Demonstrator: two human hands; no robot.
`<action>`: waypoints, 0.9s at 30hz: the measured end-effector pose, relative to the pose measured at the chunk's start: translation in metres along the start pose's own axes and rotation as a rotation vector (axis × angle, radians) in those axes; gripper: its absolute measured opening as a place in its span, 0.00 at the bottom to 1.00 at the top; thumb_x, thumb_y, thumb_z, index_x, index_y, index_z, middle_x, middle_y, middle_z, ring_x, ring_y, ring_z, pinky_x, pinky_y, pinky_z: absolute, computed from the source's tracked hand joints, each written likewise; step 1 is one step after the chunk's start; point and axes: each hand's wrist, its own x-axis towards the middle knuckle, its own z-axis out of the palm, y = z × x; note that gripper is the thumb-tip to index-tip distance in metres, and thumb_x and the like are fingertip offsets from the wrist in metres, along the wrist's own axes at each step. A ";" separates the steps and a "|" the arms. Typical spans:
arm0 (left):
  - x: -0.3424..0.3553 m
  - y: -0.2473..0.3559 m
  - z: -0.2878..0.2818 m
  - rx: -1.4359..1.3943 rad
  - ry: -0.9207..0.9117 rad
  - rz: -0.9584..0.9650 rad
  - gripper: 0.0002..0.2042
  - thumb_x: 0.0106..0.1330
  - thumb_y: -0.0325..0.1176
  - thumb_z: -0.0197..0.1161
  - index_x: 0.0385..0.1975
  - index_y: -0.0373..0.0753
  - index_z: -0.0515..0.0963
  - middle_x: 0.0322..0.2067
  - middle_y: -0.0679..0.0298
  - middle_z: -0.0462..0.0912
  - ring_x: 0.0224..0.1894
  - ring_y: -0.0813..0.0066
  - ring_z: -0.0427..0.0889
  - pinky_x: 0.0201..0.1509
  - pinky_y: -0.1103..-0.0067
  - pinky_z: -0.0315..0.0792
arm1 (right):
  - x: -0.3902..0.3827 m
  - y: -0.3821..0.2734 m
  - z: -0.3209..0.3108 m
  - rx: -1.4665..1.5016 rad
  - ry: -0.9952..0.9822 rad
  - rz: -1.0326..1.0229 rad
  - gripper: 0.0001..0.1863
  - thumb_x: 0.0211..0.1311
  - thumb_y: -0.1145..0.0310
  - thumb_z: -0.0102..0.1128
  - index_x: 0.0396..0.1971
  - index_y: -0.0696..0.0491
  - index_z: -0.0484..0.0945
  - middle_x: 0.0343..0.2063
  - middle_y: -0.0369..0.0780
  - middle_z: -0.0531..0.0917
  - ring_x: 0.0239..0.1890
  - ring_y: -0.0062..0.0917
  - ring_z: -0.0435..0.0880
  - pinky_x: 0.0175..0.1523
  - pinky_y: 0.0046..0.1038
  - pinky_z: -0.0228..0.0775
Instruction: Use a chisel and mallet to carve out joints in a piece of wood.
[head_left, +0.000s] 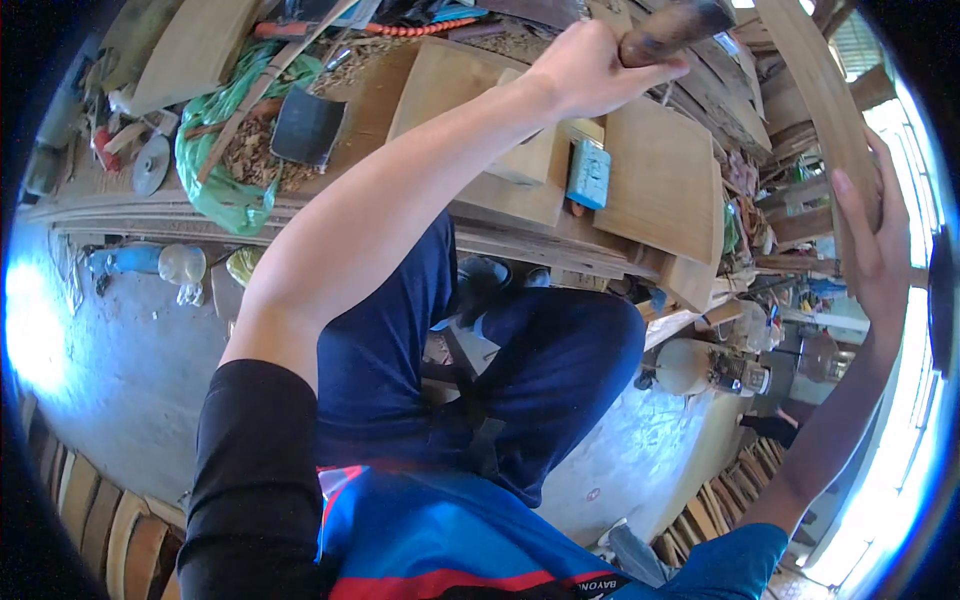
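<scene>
My left hand (590,72) reaches out over the workbench, closed against a dark brown rounded wooden piece (672,34). Its full shape is cut off at the top edge, so I cannot tell what kind of tool or part it is. At the far right, my right hand (876,235) is wrapped round the lower part of a long wooden plank (825,85), thumb on one side and fingers on the other. The plank stands tilted and runs out of view at the top. Below my left forearm lie pale wooden boards (655,170) and a light blue box (590,174).
A green plastic bag (243,208) with wood shavings and a dark curved sheet (308,128) lie on the bench's left part. Farther left is a grey disc (151,166). Large plastic jars (683,367) stand beyond my knee; wood pieces (105,525) line the lower left.
</scene>
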 end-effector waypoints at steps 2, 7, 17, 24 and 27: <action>0.002 -0.002 -0.005 -0.060 -0.064 0.061 0.29 0.65 0.61 0.65 0.28 0.34 0.80 0.15 0.66 0.72 0.21 0.78 0.70 0.30 0.75 0.67 | -0.001 0.005 0.002 -0.012 0.028 0.012 0.30 0.71 0.56 0.58 0.68 0.52 0.65 0.47 0.44 0.79 0.38 0.23 0.78 0.44 0.26 0.70; 0.002 -0.004 -0.011 -0.074 -0.035 0.032 0.26 0.63 0.62 0.65 0.37 0.41 0.86 0.21 0.54 0.83 0.29 0.59 0.85 0.39 0.67 0.77 | -0.004 0.006 0.000 -0.052 0.056 -0.007 0.31 0.71 0.55 0.58 0.68 0.52 0.64 0.47 0.43 0.79 0.41 0.23 0.77 0.45 0.25 0.69; -0.003 -0.002 0.001 -0.253 0.029 0.059 0.24 0.64 0.56 0.68 0.32 0.36 0.83 0.18 0.64 0.76 0.24 0.76 0.74 0.33 0.74 0.70 | -0.004 -0.005 -0.011 -0.014 0.017 0.054 0.33 0.70 0.51 0.58 0.69 0.52 0.64 0.42 0.42 0.78 0.36 0.21 0.74 0.41 0.22 0.65; 0.001 0.001 -0.003 -0.451 0.040 0.087 0.18 0.69 0.45 0.66 0.34 0.31 0.80 0.21 0.66 0.77 0.28 0.84 0.71 0.33 0.77 0.69 | 0.002 -0.006 -0.010 0.082 0.010 0.099 0.38 0.66 0.42 0.58 0.68 0.51 0.65 0.37 0.41 0.77 0.30 0.19 0.71 0.34 0.21 0.59; 0.001 0.005 -0.007 -0.525 0.014 0.103 0.16 0.71 0.40 0.65 0.34 0.30 0.79 0.23 0.65 0.78 0.30 0.84 0.71 0.35 0.77 0.69 | 0.000 -0.003 -0.006 0.051 0.048 0.044 0.37 0.66 0.43 0.57 0.68 0.50 0.65 0.37 0.41 0.77 0.30 0.18 0.70 0.34 0.20 0.58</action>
